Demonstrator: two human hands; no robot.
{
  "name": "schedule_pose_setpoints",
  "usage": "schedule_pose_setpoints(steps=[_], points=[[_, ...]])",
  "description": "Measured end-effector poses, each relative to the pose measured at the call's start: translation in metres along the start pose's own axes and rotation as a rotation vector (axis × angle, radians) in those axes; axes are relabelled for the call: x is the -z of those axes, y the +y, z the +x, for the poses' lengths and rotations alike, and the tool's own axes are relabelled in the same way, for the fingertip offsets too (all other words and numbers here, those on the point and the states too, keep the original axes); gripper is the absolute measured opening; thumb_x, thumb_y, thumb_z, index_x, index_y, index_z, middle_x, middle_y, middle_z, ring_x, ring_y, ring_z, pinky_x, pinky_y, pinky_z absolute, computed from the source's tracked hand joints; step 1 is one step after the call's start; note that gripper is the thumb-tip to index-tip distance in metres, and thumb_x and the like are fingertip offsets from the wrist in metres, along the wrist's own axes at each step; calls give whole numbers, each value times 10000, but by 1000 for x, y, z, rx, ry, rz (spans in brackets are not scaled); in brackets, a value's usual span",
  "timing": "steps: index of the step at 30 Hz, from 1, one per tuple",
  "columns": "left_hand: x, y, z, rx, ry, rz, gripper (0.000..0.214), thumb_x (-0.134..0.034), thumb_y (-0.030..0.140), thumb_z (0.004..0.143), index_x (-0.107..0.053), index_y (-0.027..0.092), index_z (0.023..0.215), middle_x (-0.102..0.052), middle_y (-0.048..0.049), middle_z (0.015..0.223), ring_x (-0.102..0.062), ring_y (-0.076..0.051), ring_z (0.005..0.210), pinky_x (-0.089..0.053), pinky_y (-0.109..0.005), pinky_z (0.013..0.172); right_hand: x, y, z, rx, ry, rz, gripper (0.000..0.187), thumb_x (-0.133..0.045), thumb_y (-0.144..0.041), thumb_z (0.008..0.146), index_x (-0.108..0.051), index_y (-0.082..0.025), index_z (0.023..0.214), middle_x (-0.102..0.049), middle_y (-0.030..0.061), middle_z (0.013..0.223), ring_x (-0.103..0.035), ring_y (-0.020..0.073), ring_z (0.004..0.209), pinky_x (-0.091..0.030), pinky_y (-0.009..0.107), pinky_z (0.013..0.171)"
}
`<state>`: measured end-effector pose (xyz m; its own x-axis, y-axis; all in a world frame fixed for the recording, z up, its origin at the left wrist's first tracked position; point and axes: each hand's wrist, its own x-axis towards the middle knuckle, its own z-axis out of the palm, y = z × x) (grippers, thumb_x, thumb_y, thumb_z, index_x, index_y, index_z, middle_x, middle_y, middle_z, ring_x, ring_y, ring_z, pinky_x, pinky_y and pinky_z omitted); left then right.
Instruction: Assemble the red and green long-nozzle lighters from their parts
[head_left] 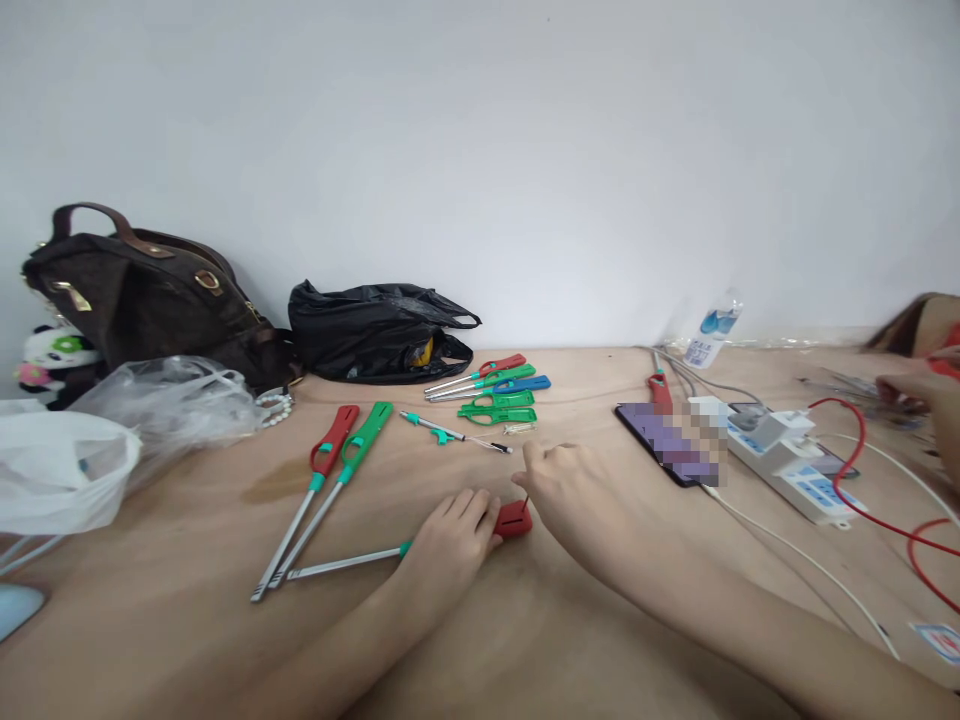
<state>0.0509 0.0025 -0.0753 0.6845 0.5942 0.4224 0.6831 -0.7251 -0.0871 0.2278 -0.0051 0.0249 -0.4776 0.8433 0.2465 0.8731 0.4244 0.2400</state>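
Note:
A red long-nosed lighter (pixel 513 519) lies on the table, its silver barrel pointing left. My left hand (pixel 455 532) is closed over its handle and hides the trigger part. My right hand (pixel 564 488) is closed around a thin screwdriver (pixel 526 503); only the slim dark shaft shows, its lower end at the handle's right end. Beyond my hands are an opened green lighter casing (pixel 499 407) and a loose barrel with wire (pixel 450 430). To the left, a red lighter (pixel 335 440) and a green lighter (pixel 367 437) lie side by side.
Several lighters (pixel 517 385) lie farther back by a black plastic bag (pixel 367 330). A phone (pixel 660 445), a power strip (pixel 814 490) and cables are on the right. Another person's hand (pixel 911 385) is at the far right. A dark backpack (pixel 150 300) stands left.

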Motion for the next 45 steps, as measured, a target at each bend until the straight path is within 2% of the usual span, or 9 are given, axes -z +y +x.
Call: schedule_pose_setpoints(steps=[7,13,16,21,27,32,35,39,45], points=[[30,-6,7,-21,-243,-107,304,-504,141,873,-581,114,1166,-614,-112,1031,-608,-254,888,-520,-362,725,14,30,5,-125,-90,252,180,-566,-255,929,-623,-158,789,-687,69,655,-641,197,586,-294,248,477],[41,-19,8,-12,-343,-236,406,-489,147,846,-544,141,1248,-611,-109,1100,-608,-253,953,-521,-364,793,-28,74,4,-357,245,825,317,-470,-388,941,-640,-177,778,-676,32,668,-555,157,549,-334,252,522],[37,-31,7,103,-352,-257,433,-512,195,847,-521,163,1279,-604,-109,1175,-603,-259,1034,-513,-370,863,-49,82,5,-429,325,960,326,-505,-413,888,-626,-163,719,-650,40,637,-523,153,545,-330,256,521],[40,-62,4,374,-389,-117,461,-498,142,844,-502,140,1305,-583,-138,1280,-593,-282,1128,-486,-395,936,-72,88,5,-481,262,1117,327,-555,-441,815,-632,-153,682,-510,-16,503,-417,122,467,-276,251,473],[52,-96,-2,605,-502,124,451,-581,223,866,-509,133,1301,-597,-151,1272,-640,-316,1061,-534,-382,797,-85,101,5,-501,230,1189,368,-557,-519,798,-612,-163,723,-452,-45,464,-415,120,428,-321,254,461],[50,-114,-4,684,-449,209,344,-525,219,911,-547,85,1227,-616,-185,1205,-603,-320,1116,-500,-397,872,-90,103,6,-552,341,1117,344,-520,-512,827,-567,-184,736,-547,3,547,-455,144,484,-336,269,501],[48,-119,-4,699,-418,251,303,-519,205,909,-575,80,1179,-615,-188,1196,-561,-317,1167,-476,-388,917,-86,101,3,-549,342,824,196,-524,-382,847,-577,-195,820,-648,46,713,-550,179,614,-353,275,572],[47,-119,-4,710,-390,290,272,-508,207,911,-599,94,1142,-615,-178,1174,-563,-307,1144,-491,-380,887,-80,91,-3,-397,-26,272,128,-466,-181,855,-576,-204,918,-689,74,897,-622,211,744,-293,272,554],[47,-114,-3,707,-359,365,286,-528,229,895,-614,112,1141,-565,-185,1227,-550,-337,1117,-511,-403,812,-85,83,-13,-266,-217,203,78,-585,-167,784,-599,-197,855,-696,74,830,-649,226,753,-325,276,596]])
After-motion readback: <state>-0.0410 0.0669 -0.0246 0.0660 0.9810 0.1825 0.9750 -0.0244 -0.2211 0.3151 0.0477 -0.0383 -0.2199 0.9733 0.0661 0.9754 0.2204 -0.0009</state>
